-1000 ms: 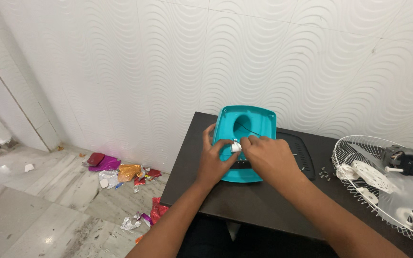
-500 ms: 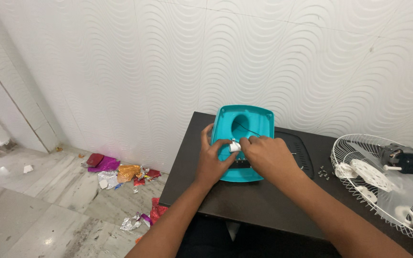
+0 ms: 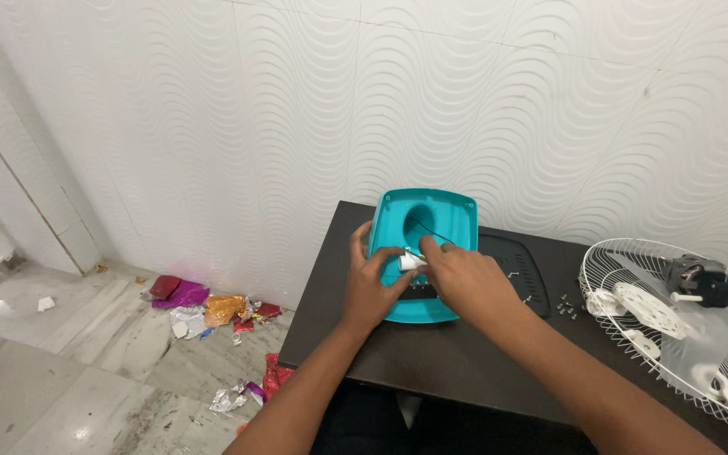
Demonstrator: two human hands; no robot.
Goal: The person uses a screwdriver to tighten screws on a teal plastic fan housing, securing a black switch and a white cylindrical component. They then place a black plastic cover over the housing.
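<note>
Both hands are over the teal housing (image 3: 431, 221), which sits on the dark table (image 3: 431, 354) close to the wall. The left hand (image 3: 370, 282) grips the housing's left edge, thumb pressed toward a small white part (image 3: 409, 261) at its middle. The right hand (image 3: 461, 281) pinches that same white part with its fingertips, closed tight on it. A black panel (image 3: 516, 261) lies just beside the housing; loose screws (image 3: 568, 305) and a white fan grille (image 3: 676, 329) sit further right. Foil scraps (image 3: 212, 307) litter the floor.

Home room, wavy white wall tiles (image 3: 549, 101), marble floor (image 3: 61, 379), dark table (image 3: 457, 354), dismantled fan grille (image 3: 676, 329)
</note>
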